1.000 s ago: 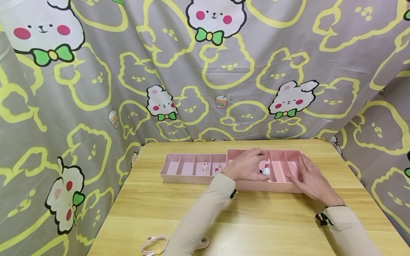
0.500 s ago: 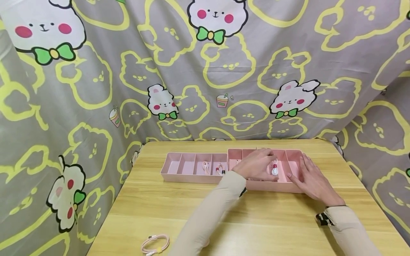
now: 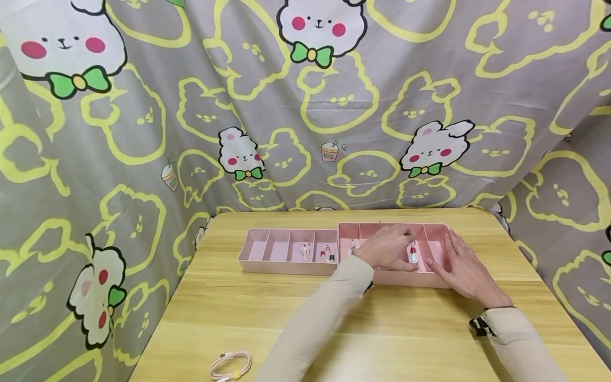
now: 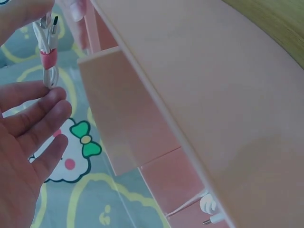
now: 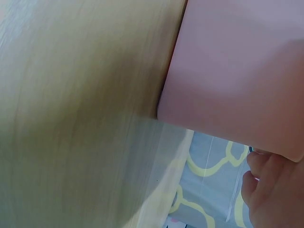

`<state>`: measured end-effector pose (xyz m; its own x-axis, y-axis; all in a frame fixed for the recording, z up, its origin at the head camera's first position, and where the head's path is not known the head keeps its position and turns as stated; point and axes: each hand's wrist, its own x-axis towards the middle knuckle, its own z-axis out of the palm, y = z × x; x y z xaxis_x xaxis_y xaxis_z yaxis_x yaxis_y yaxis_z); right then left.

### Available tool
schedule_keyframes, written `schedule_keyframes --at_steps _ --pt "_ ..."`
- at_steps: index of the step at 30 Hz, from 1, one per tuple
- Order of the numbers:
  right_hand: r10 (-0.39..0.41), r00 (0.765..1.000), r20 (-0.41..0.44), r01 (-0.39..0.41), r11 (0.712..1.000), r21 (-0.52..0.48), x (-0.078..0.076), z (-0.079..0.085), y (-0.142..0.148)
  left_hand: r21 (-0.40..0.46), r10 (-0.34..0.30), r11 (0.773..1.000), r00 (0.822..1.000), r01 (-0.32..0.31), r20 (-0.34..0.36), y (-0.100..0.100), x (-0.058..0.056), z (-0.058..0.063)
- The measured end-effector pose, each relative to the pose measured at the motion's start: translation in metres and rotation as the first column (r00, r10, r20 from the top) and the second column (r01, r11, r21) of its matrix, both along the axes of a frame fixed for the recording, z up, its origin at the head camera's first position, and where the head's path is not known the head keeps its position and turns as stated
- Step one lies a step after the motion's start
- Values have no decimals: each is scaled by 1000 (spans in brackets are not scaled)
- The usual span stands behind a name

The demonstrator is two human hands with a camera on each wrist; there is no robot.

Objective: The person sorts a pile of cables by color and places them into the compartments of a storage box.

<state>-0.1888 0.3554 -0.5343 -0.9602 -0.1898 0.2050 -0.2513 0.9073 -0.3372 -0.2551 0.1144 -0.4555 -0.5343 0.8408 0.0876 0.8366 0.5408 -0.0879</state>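
My left hand (image 3: 389, 248) is over the right-hand pink divided box (image 3: 406, 278). In the left wrist view it pinches a white cable bundle (image 4: 47, 52) between thumb and fingertips, the other fingers spread. A red tie wraps the bundle's middle, and a dark-tipped plug shows at its top. Seen from the head, the bundle hangs over a compartment right of the box's middle. My right hand (image 3: 470, 270) rests on the box's right end, thumb on the front rim and fingers along the outer end wall. Part of the box's inside is hidden behind my left hand.
A paler divided box (image 3: 281, 267) adjoins on the left, with a pale pink cable (image 3: 306, 251) and a red-tied cable (image 3: 327, 253) in separate compartments. A coiled pink cable (image 3: 231, 366) lies near the table's (image 3: 406, 329) front edge. A patterned curtain (image 3: 286, 106) hangs behind.
My left hand has moved to the right across the box, carrying the white cable bundle. My right hand has stayed on the box's right end.
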Motion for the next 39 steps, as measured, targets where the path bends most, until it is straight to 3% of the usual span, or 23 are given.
schedule_keyframes --at_steps 17,33,39 --pt "8 1000 -11 -8 1000 -3 1 0 0 -25 46 999 998 -47 -31 7 1 -5" --pt "22 999 -47 -22 1000 -3 0 0 0 -72 63 995 993 -71 -103 11 2 -13" --pt "10 1000 -5 -10 1000 -5 0 1 0 -82 61 994 991 -71 -115 13 2 -15"
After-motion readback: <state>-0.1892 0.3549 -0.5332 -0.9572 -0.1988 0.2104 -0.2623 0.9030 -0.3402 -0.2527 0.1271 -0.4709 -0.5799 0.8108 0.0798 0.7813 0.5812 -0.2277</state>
